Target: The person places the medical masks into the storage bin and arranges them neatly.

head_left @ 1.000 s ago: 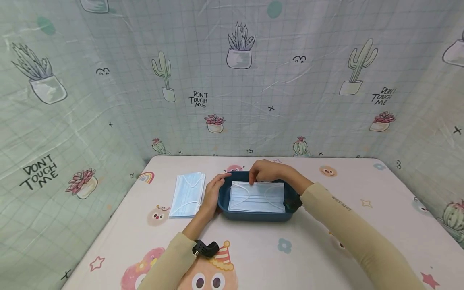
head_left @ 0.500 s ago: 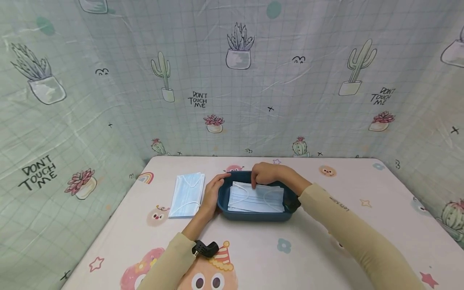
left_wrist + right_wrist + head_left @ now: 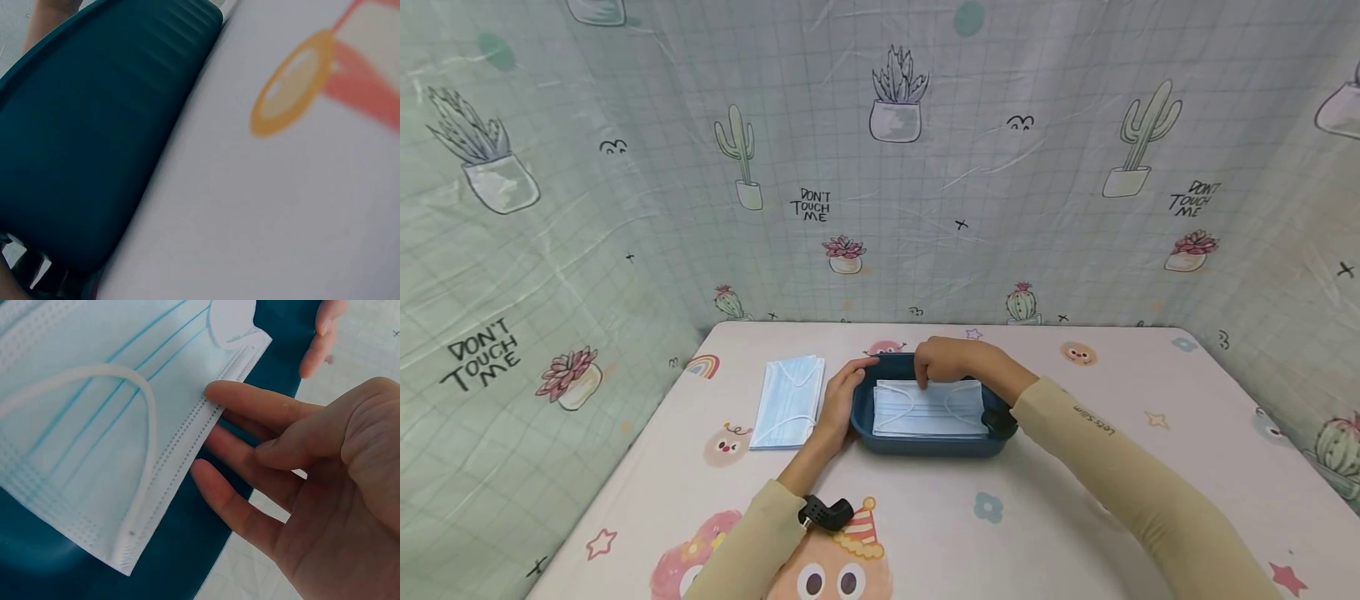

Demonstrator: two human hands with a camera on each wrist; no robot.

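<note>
In the head view, a dark teal plastic basin [image 3: 936, 447] holds a small stack of light-blue face masks [image 3: 928, 410], with white ear loops on top. My left hand [image 3: 838, 400] holds the basin's left side, fingertips at the far-left corner of the rim. My right hand [image 3: 951, 360] reaches in over the far rim. In the right wrist view its fingers [image 3: 250, 400] are fairly straight and touch the long edge of the top mask [image 3: 125, 425]; the thumb stays off the mask. The left wrist view shows mostly the basin's outer wall [image 3: 94, 125].
Left of the basin, another stack of face masks [image 3: 786, 404] lies on the white cartoon-print tabletop [image 3: 1037, 533]. A cactus-print curtain [image 3: 958, 183] hangs behind the table and on both sides.
The masks in the basin have shifted slightly toward me and to the left, fanning a little midway. My right hand has come slightly nearer with them. My left hand stays on the basin.
</note>
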